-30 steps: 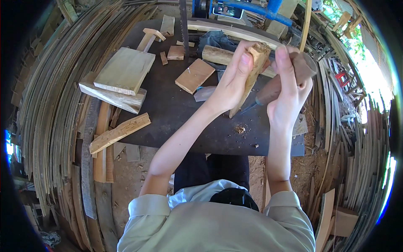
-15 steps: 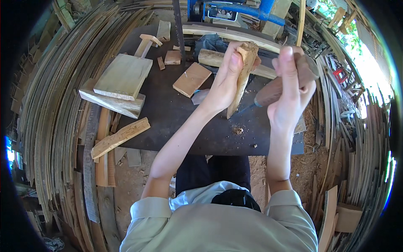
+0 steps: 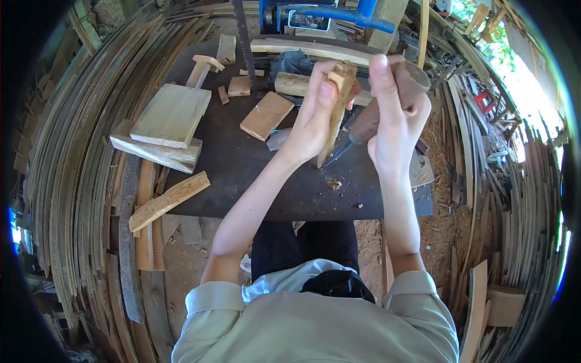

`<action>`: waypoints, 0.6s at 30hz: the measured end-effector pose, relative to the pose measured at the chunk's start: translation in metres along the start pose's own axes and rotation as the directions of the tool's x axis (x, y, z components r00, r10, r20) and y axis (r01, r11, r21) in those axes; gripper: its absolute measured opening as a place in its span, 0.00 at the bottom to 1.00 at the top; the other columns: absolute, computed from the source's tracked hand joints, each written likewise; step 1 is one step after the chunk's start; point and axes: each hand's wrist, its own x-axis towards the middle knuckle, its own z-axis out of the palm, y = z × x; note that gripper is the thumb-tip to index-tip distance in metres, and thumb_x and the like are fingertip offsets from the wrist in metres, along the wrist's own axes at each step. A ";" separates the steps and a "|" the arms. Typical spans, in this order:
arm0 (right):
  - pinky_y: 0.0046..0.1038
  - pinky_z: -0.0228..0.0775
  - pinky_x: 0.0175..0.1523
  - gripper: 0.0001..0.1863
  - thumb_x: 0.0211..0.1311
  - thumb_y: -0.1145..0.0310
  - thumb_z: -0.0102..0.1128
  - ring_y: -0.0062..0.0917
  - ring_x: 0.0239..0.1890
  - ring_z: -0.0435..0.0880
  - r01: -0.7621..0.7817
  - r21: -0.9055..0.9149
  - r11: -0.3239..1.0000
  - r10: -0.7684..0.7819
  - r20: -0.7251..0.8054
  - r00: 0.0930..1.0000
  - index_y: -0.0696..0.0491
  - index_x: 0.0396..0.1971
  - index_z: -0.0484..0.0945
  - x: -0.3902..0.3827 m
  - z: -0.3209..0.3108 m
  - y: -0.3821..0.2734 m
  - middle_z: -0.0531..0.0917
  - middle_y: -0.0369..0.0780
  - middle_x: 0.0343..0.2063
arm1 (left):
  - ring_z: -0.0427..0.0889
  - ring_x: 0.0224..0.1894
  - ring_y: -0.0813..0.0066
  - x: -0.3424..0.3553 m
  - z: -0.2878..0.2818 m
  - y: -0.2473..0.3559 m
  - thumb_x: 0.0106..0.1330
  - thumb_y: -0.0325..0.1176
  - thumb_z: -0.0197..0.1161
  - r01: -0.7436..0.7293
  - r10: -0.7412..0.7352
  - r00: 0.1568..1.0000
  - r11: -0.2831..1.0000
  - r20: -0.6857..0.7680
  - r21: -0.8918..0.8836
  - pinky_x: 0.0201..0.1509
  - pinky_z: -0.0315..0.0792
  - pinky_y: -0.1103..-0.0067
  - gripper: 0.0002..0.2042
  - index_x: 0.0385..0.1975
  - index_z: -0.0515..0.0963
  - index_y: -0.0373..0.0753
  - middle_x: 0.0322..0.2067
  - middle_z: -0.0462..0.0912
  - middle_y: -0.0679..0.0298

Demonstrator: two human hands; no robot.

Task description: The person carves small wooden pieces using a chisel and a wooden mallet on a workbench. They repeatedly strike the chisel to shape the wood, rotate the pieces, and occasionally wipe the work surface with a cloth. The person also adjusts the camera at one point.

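Note:
My left hand (image 3: 311,124) is closed round a narrow strip of wood (image 3: 334,115), holding it on end and tilted over the dark tabletop (image 3: 260,193). My right hand (image 3: 393,115) grips the thick wooden handle of a chisel (image 3: 366,126). The chisel's dark blade slants down to the left, its tip close to the lower end of the strip; whether they touch I cannot tell. Below them lies a small heap of wood chips (image 3: 333,183).
Left on the table are a pale wooden board (image 3: 171,115) on another block and a carved wood strip (image 3: 169,201). A brown wood block (image 3: 267,115) and a round wooden piece (image 3: 292,83) lie beyond my left hand. A blue metal clamp (image 3: 357,21) stands behind; stacked planks (image 3: 91,151) line the sides.
The whole view has shifted slightly, moving table and objects left and up a little. My right hand with the chisel has come closer to the wood strip.

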 end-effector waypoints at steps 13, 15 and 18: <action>0.11 0.58 0.28 0.12 0.61 0.62 0.60 0.09 0.22 0.69 -0.050 -0.030 0.998 0.047 -0.098 0.994 0.57 0.27 0.76 -0.016 0.003 0.001 0.76 0.29 0.20 | 0.66 0.39 0.80 0.002 0.000 -0.001 0.69 0.56 0.39 -0.005 0.003 1.000 0.997 -0.021 -0.077 0.43 0.64 0.82 0.25 0.52 0.58 0.39 0.40 0.68 0.63; 0.12 0.57 0.27 0.13 0.61 0.62 0.60 0.09 0.21 0.67 0.013 -0.007 1.000 -0.014 -0.149 0.989 0.57 0.26 0.76 -0.015 0.003 0.009 0.75 0.29 0.20 | 0.66 0.38 0.80 0.001 0.001 -0.003 0.70 0.55 0.39 -0.050 0.050 0.999 0.997 0.002 -0.061 0.43 0.63 0.82 0.24 0.52 0.58 0.39 0.40 0.68 0.63; 0.14 0.55 0.27 0.13 0.62 0.61 0.59 0.08 0.22 0.66 -0.073 -0.042 0.996 0.069 -0.098 0.993 0.57 0.27 0.76 -0.019 0.005 0.016 0.73 0.28 0.21 | 0.65 0.38 0.81 -0.001 0.004 0.001 0.70 0.54 0.38 -0.046 0.044 0.997 0.999 -0.058 -0.028 0.43 0.63 0.82 0.24 0.52 0.58 0.39 0.39 0.68 0.63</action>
